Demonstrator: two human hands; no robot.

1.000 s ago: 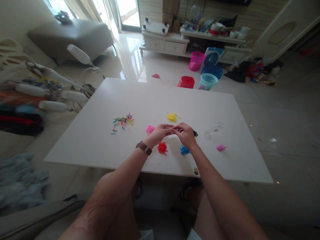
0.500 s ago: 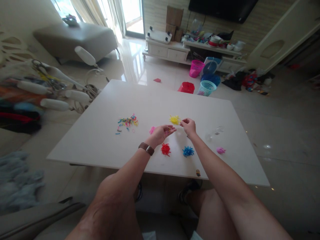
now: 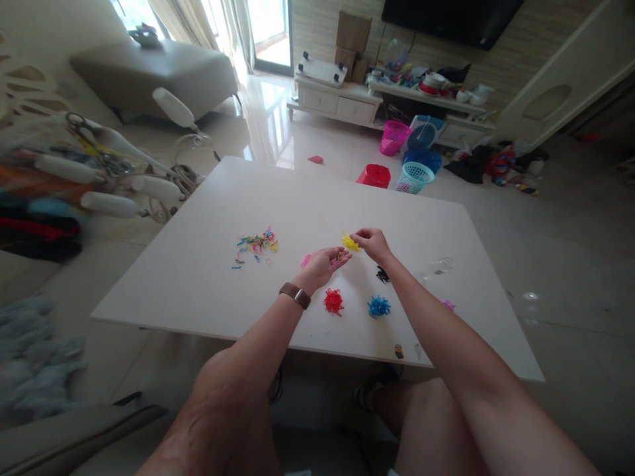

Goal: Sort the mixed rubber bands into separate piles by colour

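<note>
My left hand [image 3: 325, 262], a brown watch on its wrist, is cupped palm up over the white table [image 3: 208, 277] with a few small coloured bands in it. My right hand [image 3: 372, 242] reaches forward, its fingertips pinched at the yellow pile [image 3: 348, 242] of small bands. A pink pile [image 3: 304, 260] shows just left of my left hand. Red [image 3: 333, 301], blue [image 3: 378, 306] and black [image 3: 381, 274] piles lie near my forearms. A loose scatter of mixed-colour bands [image 3: 254, 246] lies to the left.
A small pink clump [image 3: 448, 304] and a clear plastic bit [image 3: 436, 266] lie right of my right arm. Baskets [image 3: 415, 177] and a red tub [image 3: 374, 176] stand on the floor beyond the table. A drying rack with clothes [image 3: 74, 185] stands at left.
My hands were joined together near the table's middle. They have parted; my right hand moved forward to the yellow pile and my left palm turned up. The camera tilted up slightly.
</note>
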